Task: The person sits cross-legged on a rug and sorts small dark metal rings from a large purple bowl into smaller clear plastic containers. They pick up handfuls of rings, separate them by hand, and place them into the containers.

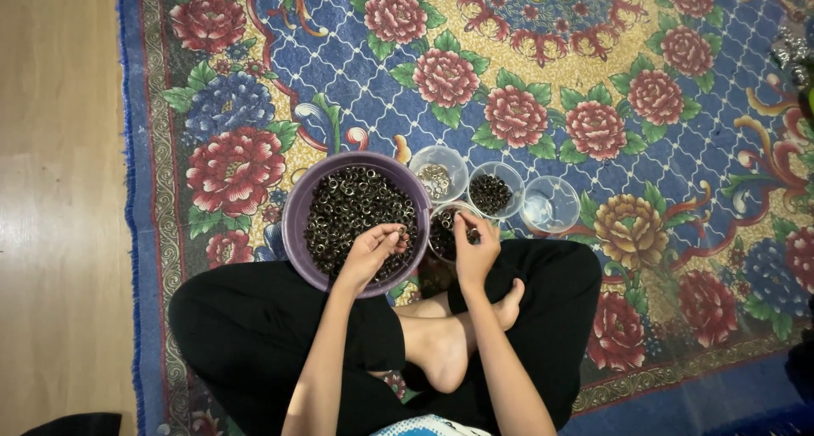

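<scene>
Rings (352,207), small, dark, metallic, heaped in a purple round bowl (298,207) on a floral carpet (661,173), directly before the crossed legs of a seated person in black trousers.

Left hand (371,254): over the near right part of the bowl, fingers curled narrow, a single ring (401,230) pinched at the fingertips above the heap.

Right hand (475,251): fingers bunched and pointing down into a small clear cup (443,230) that touches the bowl's right rim and holds more dark pieces; whether anything is gripped cannot be told.

Further clear cups, in a row beyond: one (438,173) with pale, light-coloured pieces, just beside the bowl's upper right rim; one (496,190) with dark pieces, next to it; one (550,204) to the right of those, contents too faint to tell.

Bare foot (441,347), sole upward, resting between the forearms on the lap.

Wooden floor (55,207), light-toned, left of the carpet's blue fringed border.
</scene>
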